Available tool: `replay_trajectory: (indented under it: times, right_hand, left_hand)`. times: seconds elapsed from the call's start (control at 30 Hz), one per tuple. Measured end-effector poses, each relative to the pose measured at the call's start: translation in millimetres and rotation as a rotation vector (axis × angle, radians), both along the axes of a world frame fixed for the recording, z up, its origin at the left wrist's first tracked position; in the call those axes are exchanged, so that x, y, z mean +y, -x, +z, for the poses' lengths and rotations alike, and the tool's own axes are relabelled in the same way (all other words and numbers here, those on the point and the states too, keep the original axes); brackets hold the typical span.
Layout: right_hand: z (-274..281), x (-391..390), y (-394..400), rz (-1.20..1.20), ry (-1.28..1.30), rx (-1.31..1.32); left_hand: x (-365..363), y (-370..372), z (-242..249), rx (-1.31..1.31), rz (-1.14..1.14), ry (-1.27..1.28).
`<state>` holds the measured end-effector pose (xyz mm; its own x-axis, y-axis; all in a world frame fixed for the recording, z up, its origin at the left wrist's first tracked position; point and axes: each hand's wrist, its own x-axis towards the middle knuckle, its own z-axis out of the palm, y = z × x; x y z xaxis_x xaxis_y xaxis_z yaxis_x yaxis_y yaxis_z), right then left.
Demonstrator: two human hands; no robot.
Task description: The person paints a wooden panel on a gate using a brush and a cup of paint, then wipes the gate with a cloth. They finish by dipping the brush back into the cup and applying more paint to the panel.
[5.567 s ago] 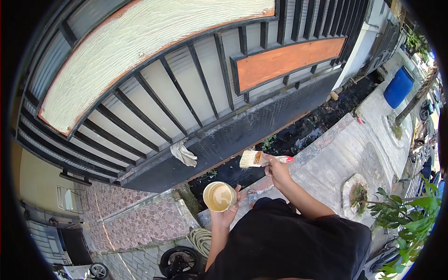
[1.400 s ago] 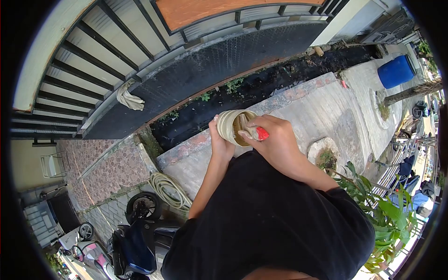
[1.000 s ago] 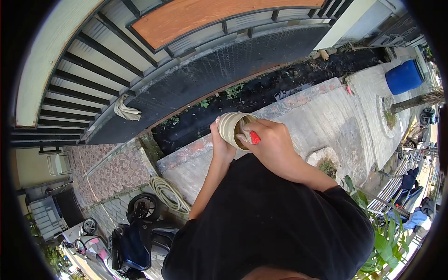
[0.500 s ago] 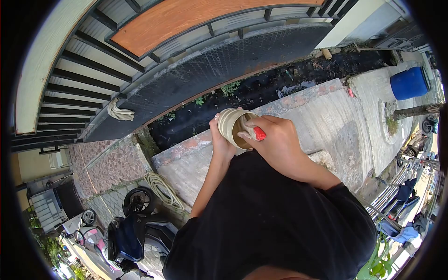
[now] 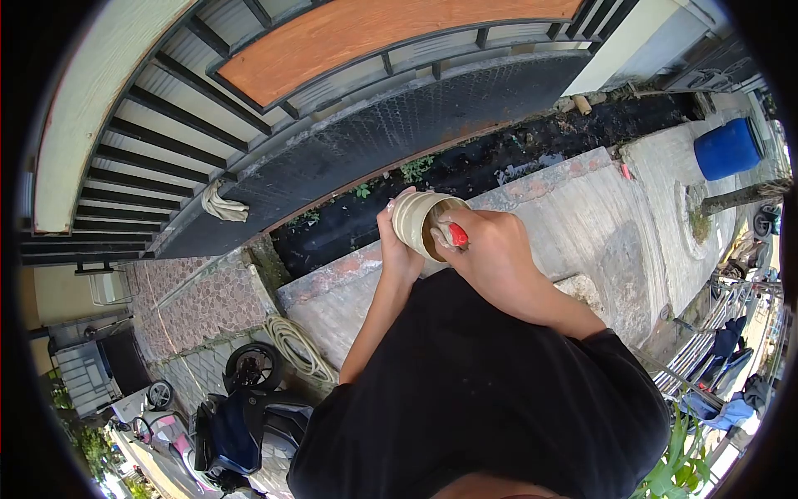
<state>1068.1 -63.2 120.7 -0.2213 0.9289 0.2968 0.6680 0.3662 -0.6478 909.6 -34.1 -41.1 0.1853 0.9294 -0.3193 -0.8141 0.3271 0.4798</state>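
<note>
My left hand (image 5: 396, 247) grips a paint-smeared cream can (image 5: 414, 220), tilted toward me at chest height. My right hand (image 5: 489, 254) holds a paintbrush by its red-tipped handle (image 5: 456, 235); the brush head is down inside the can and hidden. Both hands are close together over the concrete slab (image 5: 573, 208). In front stands a black metal gate (image 5: 349, 125) with an orange wooden panel (image 5: 366, 37) and a cream-painted curved panel (image 5: 79, 108).
A rag (image 5: 223, 204) hangs on the gate's lower rail. A dark drain trench (image 5: 499, 158) runs between gate and slab. A blue barrel (image 5: 728, 148) stands far right, a coiled hose (image 5: 298, 345) and a motorbike (image 5: 241, 416) lower left.
Several seconds ago the brush was held up outside the can; since then it sits inside it. Over the last second the hands barely shift, and the view tilts slightly.
</note>
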Motion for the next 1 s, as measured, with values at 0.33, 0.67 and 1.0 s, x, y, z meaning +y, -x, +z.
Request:
replay_trajectory:
  times: [0.33,0.67,1.0]
  right_hand:
    - [11,-13,8,-0.031,0.033,0.085]
    - [16,-23,7,-0.221,0.278,0.451]
    - [0,-8,10,-0.084,0.484,0.873]
  left_hand:
    - [-9,13,-8,-0.036,-0.021,0.027]
    - [-12,22,-11,-0.113,-0.012,0.019]
    - [-12,32,-7,-0.081,-0.034,0.0]
